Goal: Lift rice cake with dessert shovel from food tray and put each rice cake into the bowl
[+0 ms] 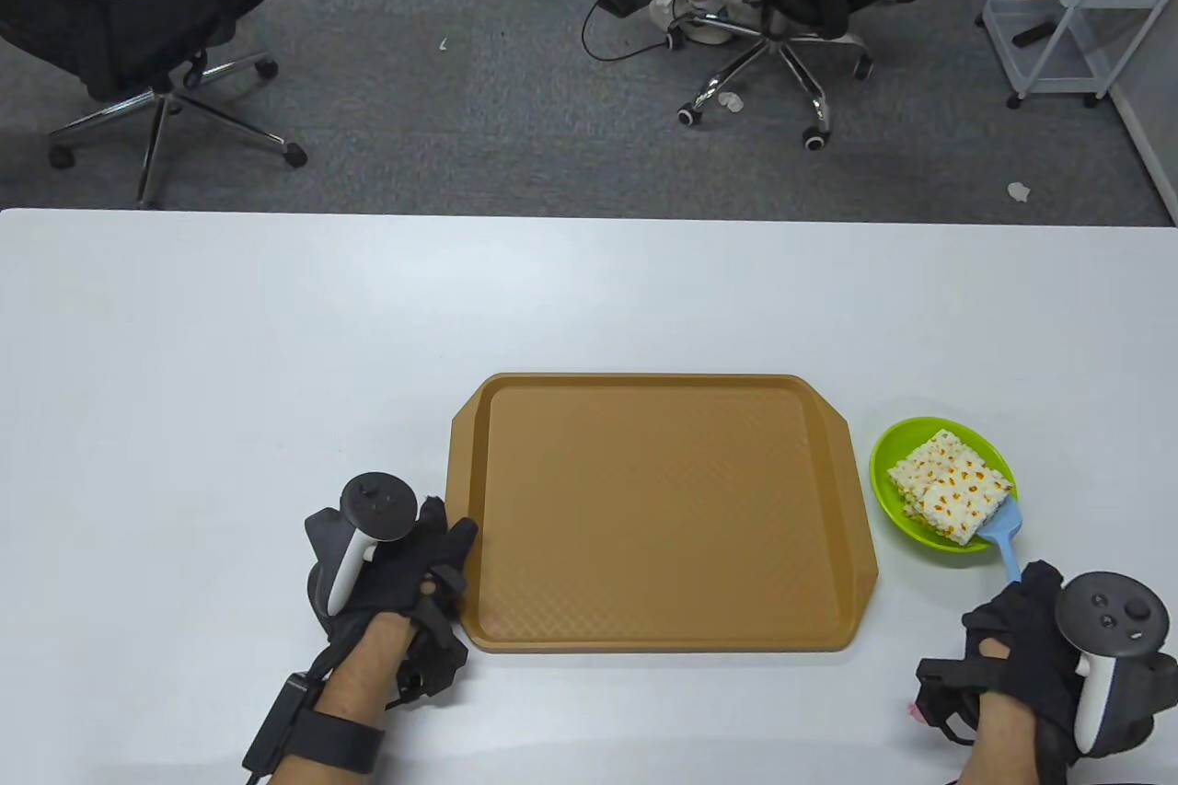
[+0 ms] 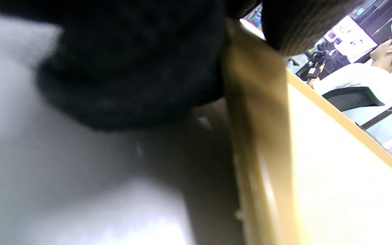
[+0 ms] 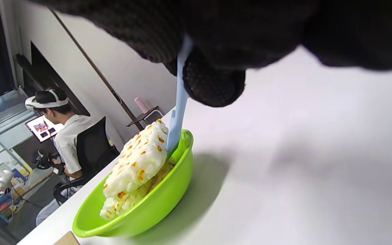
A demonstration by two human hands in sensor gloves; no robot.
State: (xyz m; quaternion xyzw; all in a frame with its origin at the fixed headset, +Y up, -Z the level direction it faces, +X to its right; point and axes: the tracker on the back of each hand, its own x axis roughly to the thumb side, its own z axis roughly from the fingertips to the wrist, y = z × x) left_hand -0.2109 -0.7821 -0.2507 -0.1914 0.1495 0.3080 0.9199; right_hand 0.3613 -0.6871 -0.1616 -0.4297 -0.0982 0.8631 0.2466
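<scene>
The brown food tray (image 1: 663, 619) lies in the middle of the table with nothing on it. To its right a green bowl (image 1: 893, 454) holds stacked white rice cakes (image 1: 952, 486) dotted with orange. My right hand (image 1: 1026, 601) grips the handle of a light blue dessert shovel (image 1: 1001, 536), whose blade lies at the bowl's near rim, under the edge of the top cake (image 3: 138, 160). In the right wrist view the shovel (image 3: 177, 126) stands tilted against the cakes in the bowl (image 3: 155, 207). My left hand (image 1: 442, 555) rests at the tray's left edge (image 2: 254, 112), fingers against its rim.
The white table (image 1: 230, 362) spreads wide to the left of and beyond the tray. Beyond its far edge stand office chairs (image 1: 120, 21) and a white wire cart (image 1: 1068, 3). A seated person (image 3: 63, 129) shows in the background of the wrist views.
</scene>
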